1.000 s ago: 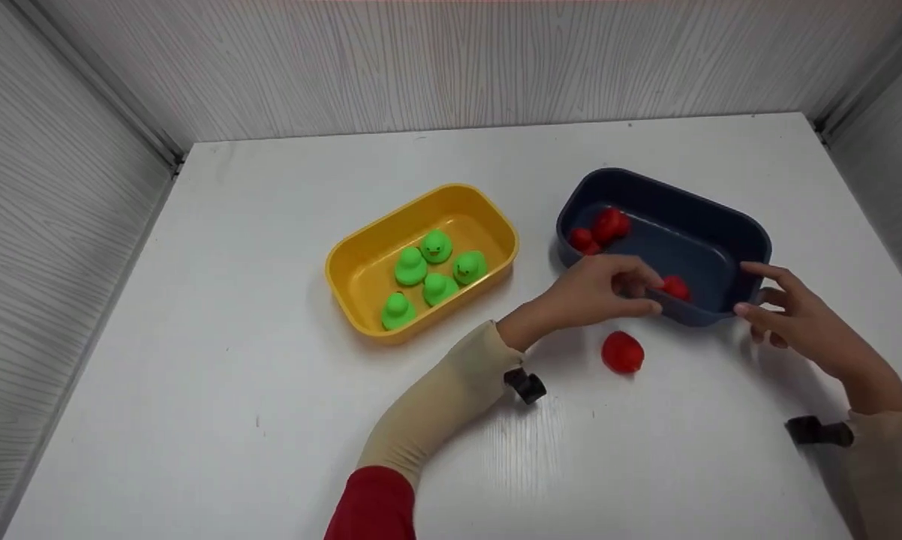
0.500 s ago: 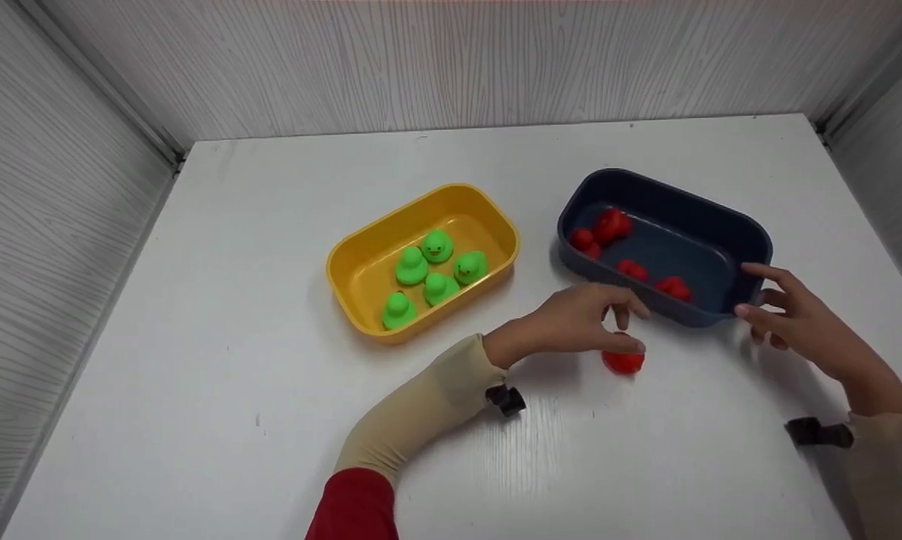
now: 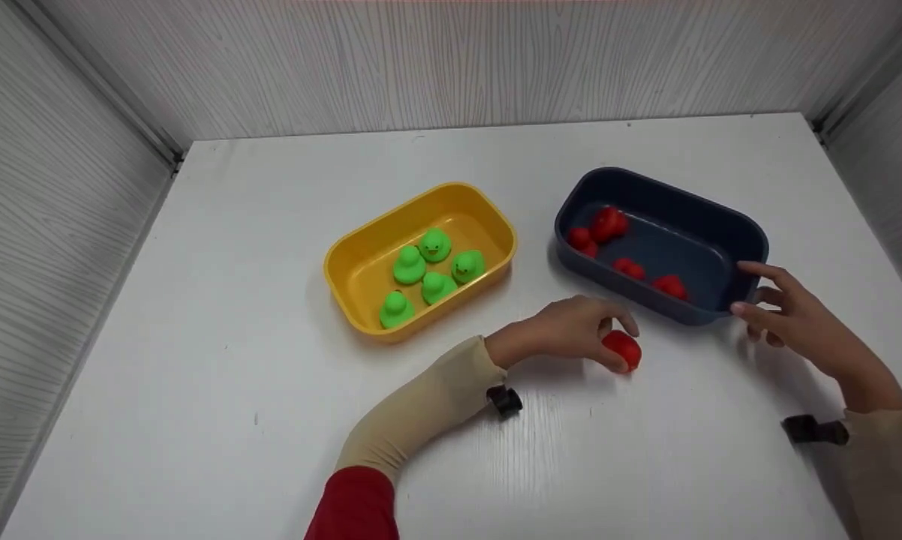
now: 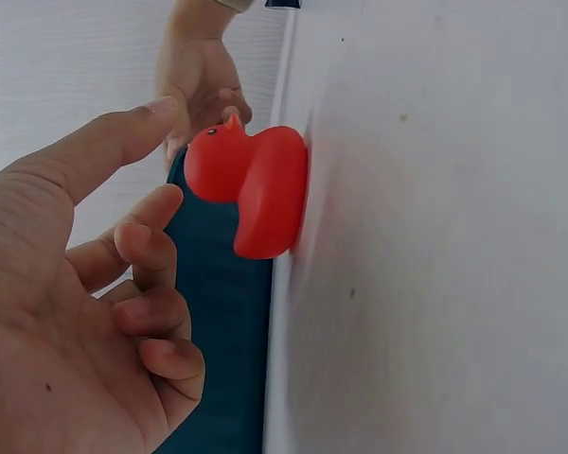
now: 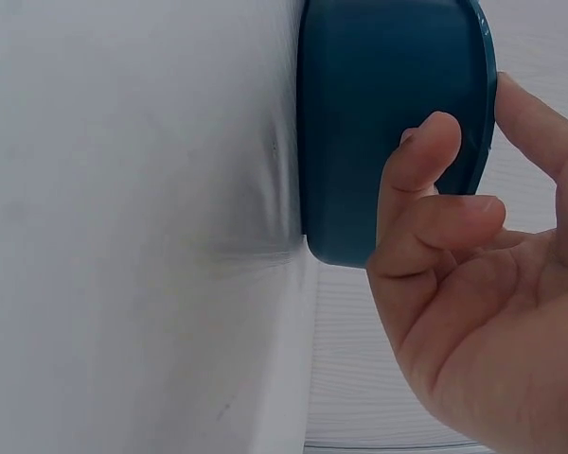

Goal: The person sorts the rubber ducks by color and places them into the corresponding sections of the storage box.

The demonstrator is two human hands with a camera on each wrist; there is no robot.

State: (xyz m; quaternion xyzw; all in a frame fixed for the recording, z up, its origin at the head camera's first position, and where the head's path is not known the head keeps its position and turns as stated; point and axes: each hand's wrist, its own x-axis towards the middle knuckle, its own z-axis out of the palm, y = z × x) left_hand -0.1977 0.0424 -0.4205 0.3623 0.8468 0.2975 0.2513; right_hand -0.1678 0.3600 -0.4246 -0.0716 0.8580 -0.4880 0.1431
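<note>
My left hand [image 3: 571,327] reaches down around a red rubber duck [image 4: 256,189] on the table. Its thumb and index finger stand on either side of the duck's head in the left wrist view, with a small gap. My right hand [image 3: 804,322] holds the right end of a dark blue bin [image 3: 691,195]. A fingertip lies at the rim, while other curled fingers rest by the outer wall in the right wrist view. Several red ducks [image 3: 608,223] lie inside that bin.
To the left of the blue bin stands a yellow bin [image 3: 361,244] with several green ducks [image 3: 434,244] in it. Both bins sit on a white table [image 3: 233,300], with pale wood-grain panels [image 3: 451,67] at the back and sides.
A red duck has left my left hand and lies in the blue bin. That hand has moved back toward me, down to the duck on the table. My right hand stays in place.
</note>
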